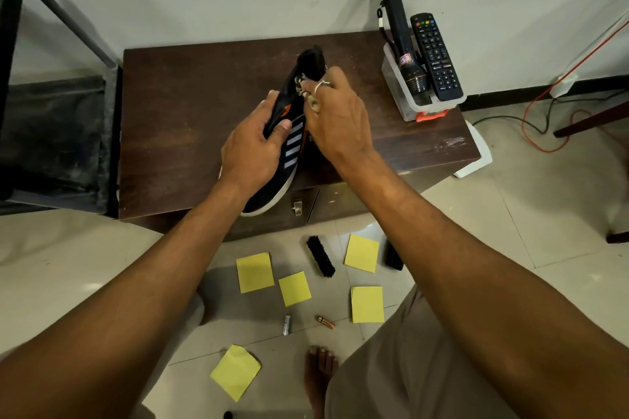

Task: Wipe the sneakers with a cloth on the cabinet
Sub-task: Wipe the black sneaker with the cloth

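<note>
A black sneaker (295,143) with grey stripes, orange accents and a white sole lies on the dark wooden cabinet (177,119), heel toward me and overhanging the front edge. My left hand (253,143) grips its left side around the middle. My right hand (335,116) is closed on a small pale cloth (311,99), pressed against the sneaker's upper near the laces. Most of the cloth is hidden inside my fingers. Only one sneaker is in view.
A clear plastic bin (413,102) with a black flashlight (401,34) and a remote (435,56) stands at the cabinet's right rear. On the floor lie a shoe brush (320,256), yellow sticky notes (254,271), two batteries (325,322) and cables (537,119). A black rack (51,133) stands left.
</note>
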{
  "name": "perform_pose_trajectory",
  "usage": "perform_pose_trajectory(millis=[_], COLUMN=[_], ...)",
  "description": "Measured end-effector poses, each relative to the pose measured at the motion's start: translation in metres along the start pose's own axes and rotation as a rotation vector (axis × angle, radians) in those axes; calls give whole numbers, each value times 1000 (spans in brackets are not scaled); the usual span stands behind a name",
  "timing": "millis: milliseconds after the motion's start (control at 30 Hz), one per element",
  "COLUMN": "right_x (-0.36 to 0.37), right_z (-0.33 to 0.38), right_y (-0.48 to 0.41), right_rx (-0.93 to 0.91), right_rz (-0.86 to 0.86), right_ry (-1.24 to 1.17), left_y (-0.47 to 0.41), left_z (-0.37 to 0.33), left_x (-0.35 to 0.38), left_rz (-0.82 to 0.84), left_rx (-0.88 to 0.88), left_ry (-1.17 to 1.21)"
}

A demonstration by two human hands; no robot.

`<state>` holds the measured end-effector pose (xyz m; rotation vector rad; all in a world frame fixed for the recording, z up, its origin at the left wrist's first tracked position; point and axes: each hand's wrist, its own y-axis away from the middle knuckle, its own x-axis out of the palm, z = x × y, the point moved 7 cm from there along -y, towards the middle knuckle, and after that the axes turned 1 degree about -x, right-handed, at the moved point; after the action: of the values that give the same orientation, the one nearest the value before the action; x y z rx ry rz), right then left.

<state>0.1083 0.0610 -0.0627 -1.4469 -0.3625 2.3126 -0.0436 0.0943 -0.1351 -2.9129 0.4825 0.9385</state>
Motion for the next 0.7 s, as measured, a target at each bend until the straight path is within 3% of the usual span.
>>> perform_pose_trajectory(millis=[133,333,367,467,533,700], right_x=[1,0,-2,-15,-13,4], right_z=[-1,-21,-25,-47,-51,-22], right_y=[-8,16,19,18,18,31], right_rx=[120,297,321,447,512,434], right_rz=[149,419,398,25,-112,-24], right_ry=[-70,-477,-517,-516,-483,-488], left_y=[0,2,3,5,6,6], left_z=[-2,-5,-5,-7,-7,-8], left_x=[-1,-4,-4,-6,-6,-6], left_rz=[-7,2,7,17,30,42], left_rx=[-5,-22,-31,-41,-52,-83], left_ry=[-22,-7,7,50,61,104])
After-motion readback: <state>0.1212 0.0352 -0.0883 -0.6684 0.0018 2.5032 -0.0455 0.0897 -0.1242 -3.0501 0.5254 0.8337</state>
